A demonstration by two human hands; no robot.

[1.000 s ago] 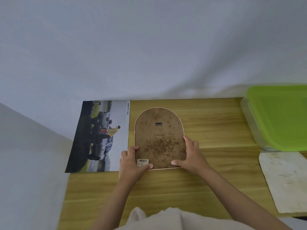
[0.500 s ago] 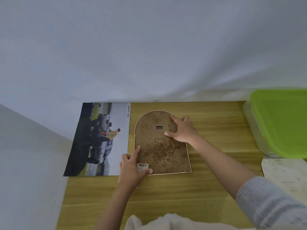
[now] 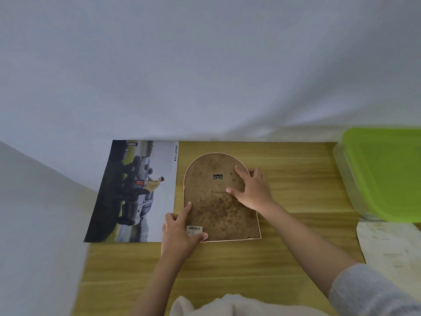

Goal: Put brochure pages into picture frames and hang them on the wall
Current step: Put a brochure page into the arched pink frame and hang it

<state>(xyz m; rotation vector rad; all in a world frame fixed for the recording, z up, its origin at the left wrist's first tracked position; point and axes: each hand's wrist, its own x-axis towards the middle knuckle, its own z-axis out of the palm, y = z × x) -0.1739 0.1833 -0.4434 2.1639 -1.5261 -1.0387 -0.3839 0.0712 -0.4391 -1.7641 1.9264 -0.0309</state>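
An arch-topped picture frame (image 3: 216,208) lies face down on the wooden table (image 3: 296,174), showing its stained brown backing, a small metal hanger and a barcode sticker. My left hand (image 3: 180,233) holds the frame's lower left corner, thumb on the backing next to the sticker. My right hand (image 3: 250,190) rests on the frame's upper right edge with fingers spread over the backing. A brochure page (image 3: 134,192) with a pickup truck photo lies flat just left of the frame, touching the wall.
A clear plastic box with a green lid (image 3: 385,174) stands at the right edge of the table. A whitish board or sheet (image 3: 391,247) lies in front of it. A pale wall rises directly behind the table.
My right hand moved from the frame's lower right corner up to its upper right edge, where it now rests. My left hand stayed at the lower left corner.
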